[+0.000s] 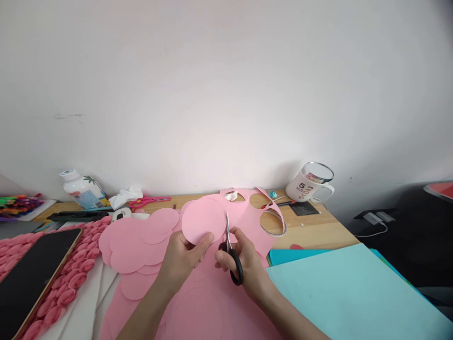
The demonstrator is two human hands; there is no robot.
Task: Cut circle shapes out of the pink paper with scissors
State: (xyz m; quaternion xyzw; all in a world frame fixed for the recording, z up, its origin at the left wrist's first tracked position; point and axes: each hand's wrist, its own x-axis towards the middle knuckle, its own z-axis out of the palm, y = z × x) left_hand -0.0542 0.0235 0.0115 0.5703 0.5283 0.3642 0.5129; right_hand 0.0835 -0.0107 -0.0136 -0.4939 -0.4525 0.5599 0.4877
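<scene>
My left hand point(187, 257) pinches the lower edge of a pink paper circle point(203, 219), thumb on its face. In my right hand point(244, 264) is a pair of scissors point(235, 267) with black handles, its blades pointing up beside the circle's right edge. Whether the blades touch the paper I cannot tell. Below and left of my hands lie several overlapping pink paper circles point(141, 245). Behind my right hand spreads a pink sheet with round holes cut out point(253, 222).
Light blue paper sheets point(354, 288) lie at the right. A white mug point(308, 184) stands at the back right. At the left are a phone point(35, 278) on a pink knobbly mat point(76, 278), a white bottle point(83, 189) and pink scissors point(148, 201). A wall rises behind.
</scene>
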